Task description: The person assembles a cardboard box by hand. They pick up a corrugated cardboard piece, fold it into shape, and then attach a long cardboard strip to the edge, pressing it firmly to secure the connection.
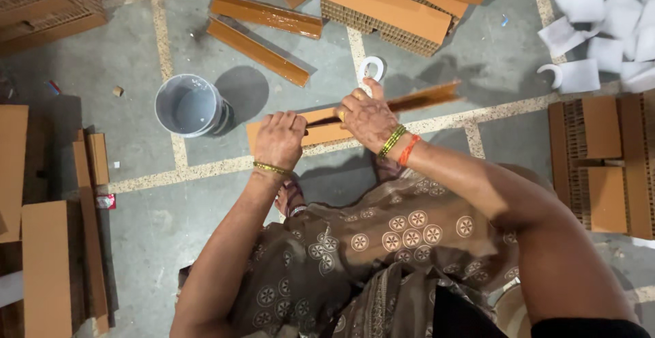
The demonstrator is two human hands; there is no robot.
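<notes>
Left hand (278,139) clenched around the left end of a long brown cardboard angle strip (382,109), right hand (368,116) grasping its middle, fingers (374,90) curled over the top. Strip held above the floor (477,58), just right of a grey bucket (189,105). Two similar strips (263,34) farther off.

Grey speckled stone floor (423,58) with pale inlaid strips forming a grid. Grey bucket (189,105) stands on it, casting a round shadow to its right. Two brown angle strips (263,34) lie near the top. Honeycomb board stacks (402,0) at top, another stack (604,164) right. Flat brown boards (44,263) left. White foam pieces (600,21) top right. White tape roll (372,68) mid-floor.
</notes>
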